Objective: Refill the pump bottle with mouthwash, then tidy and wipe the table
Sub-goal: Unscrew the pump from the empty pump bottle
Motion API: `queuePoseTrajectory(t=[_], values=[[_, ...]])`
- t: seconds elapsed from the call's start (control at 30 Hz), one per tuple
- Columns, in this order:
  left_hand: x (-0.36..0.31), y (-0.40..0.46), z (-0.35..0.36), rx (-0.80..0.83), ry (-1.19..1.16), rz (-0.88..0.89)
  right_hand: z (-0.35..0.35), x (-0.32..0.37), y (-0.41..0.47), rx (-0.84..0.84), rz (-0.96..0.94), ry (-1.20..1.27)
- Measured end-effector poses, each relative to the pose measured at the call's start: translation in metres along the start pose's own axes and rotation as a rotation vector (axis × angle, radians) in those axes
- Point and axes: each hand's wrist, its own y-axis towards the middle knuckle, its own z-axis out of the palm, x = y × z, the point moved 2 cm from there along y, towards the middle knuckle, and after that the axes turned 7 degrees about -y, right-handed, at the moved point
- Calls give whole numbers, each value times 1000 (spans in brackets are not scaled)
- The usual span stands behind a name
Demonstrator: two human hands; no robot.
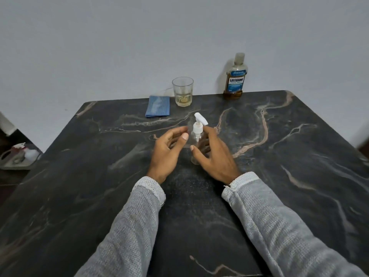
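Pump bottle (pixel 196 140) is flanked by left hand (pixel 167 150) and right hand (pixel 213 154), both loosely spread, nothing gripped, likely for uncapping

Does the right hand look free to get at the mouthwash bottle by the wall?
Probably yes. The right hand holds nothing, and the bare table lies between it and the mouthwash bottle; the pump bottle sits to its left.
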Motion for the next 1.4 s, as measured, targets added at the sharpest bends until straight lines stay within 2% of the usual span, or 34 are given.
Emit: queuePoseTrajectory(t=[0.27,0.87,1.23,1.4], values=[[-9,15,19,243,-182,57,6,-1,-3,57,-27,105],[-5,8,31,4,-286,107,9,3,-6,44,-82,82],[-2,6,21,202,-375,-22,11,1,-6,15,-12,116],[-1,5,25,155,-335,-14,11,1,-6,7,-27,115]])
